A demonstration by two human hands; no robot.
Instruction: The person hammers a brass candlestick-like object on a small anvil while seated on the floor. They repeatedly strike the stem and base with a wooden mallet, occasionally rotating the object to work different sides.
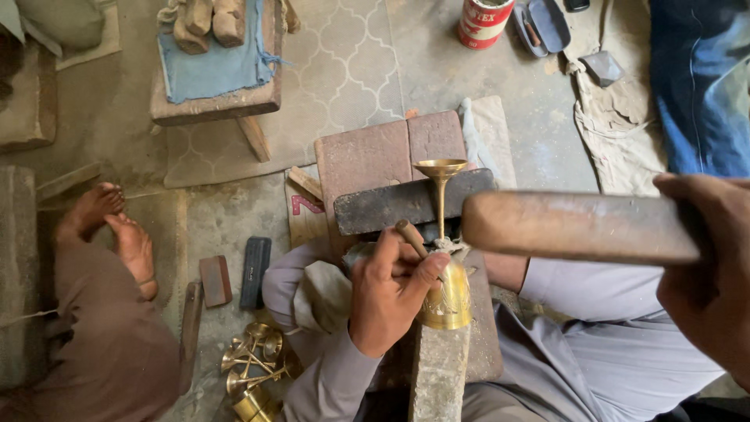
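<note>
brass goblet (447,273) lying on a stone block (440,371), held for striking.
i see my left hand (387,301) with fingers curled around the goblet's bowl, also pinching a small punch (412,237) against it; my right hand (707,273) is fisted around a wooden mallet (578,227) raised just above. more brass goblets (254,367) lie on the floor to the left, near another person's bare feet (117,234).

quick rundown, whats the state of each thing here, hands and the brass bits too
left hand: gripping a small tool against the brass goblet
brass goblet: inverted on a block, foot upward
right hand: closed round a wooden mallet, raised
wooden mallet: held level above the goblet, not touching
other brass pieces: heaped loose on the floor
red can: upright
</note>
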